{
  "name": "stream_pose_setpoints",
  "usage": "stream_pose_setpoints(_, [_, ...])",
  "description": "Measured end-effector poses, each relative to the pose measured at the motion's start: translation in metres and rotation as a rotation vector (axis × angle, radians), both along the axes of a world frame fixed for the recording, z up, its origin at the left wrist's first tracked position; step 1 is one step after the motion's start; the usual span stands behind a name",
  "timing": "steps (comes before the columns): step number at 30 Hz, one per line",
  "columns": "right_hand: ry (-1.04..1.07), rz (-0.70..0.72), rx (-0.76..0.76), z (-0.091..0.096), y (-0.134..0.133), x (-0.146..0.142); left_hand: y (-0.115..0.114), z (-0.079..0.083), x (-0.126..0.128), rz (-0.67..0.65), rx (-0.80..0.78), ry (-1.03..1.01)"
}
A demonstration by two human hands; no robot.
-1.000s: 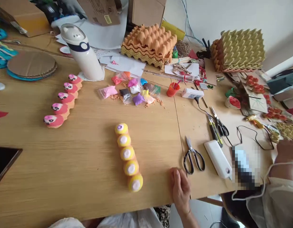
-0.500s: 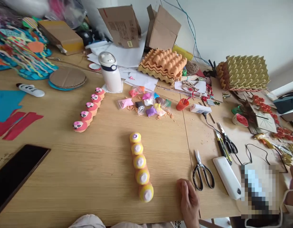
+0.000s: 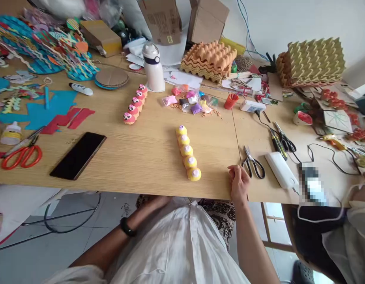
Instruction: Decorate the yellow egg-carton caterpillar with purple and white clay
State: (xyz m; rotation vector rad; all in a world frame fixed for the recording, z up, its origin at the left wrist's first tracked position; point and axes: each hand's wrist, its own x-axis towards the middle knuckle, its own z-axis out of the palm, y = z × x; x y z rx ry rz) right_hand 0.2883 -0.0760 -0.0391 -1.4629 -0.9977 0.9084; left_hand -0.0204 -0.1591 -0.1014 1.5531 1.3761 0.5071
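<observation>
My right hand (image 3: 238, 183) rests on the front edge of the wooden table (image 3: 146, 157) with its fingers curled in and nothing visible in them. Just to its left lies a row of yellow cups with white and purple centres (image 3: 188, 154), joined like a caterpillar. Black-handled scissors (image 3: 253, 165) lie just to the hand's right. My left hand (image 3: 154, 201) is below the table edge over my lap, its fingers hidden; a black band (image 3: 127, 227) sits on that wrist. A similar pink row (image 3: 135, 104) lies farther back.
A black phone (image 3: 78, 155) and red scissors (image 3: 21, 156) lie at the left. A white power bank (image 3: 281, 175), more scissors and cables are at the right. A white bottle (image 3: 152, 67), clay packets (image 3: 191, 102) and egg trays (image 3: 210, 59) stand behind. Another person (image 3: 360, 221) sits at the right.
The view has pulled back and tipped down, showing my lap, left arm and the floor. My right hand has stayed at the table edge and curled its fingers.
</observation>
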Motion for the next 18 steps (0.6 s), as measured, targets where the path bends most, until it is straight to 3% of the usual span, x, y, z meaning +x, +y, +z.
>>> stream_pose_setpoints(3, [0.033, 0.010, -0.008, 0.001, -0.001, -0.001, -0.025, 0.015, -0.013, -0.085, -0.083, 0.014])
stream_pose_setpoints(7, [0.058, 0.025, -0.032, 0.004, -0.003, -0.005, -0.031, 0.074, -0.023, -0.282, -0.110, -0.144])
stream_pose_setpoints(8, [0.075, 0.037, -0.039, 0.007, -0.001, -0.008, -0.024, 0.087, -0.021, -0.226, -0.044, -0.181])
stream_pose_setpoints(10, [0.126, 0.077, -0.057, 0.014, 0.011, -0.018, -0.002, 0.102, -0.015, 0.014, 0.225, -0.167])
stream_pose_setpoints(12, [0.187, 0.140, -0.079, 0.021, 0.033, -0.032, 0.033, 0.100, -0.005, 0.266, 0.514, -0.058])
stream_pose_setpoints(13, [0.215, 0.179, -0.090, 0.024, 0.047, -0.040, 0.053, 0.093, 0.000, 0.335, 0.577, -0.021])
stream_pose_setpoints(18, [0.307, 0.285, -0.058, 0.025, 0.118, -0.079, 0.138, 0.053, 0.031, 0.284, 0.556, -0.046])
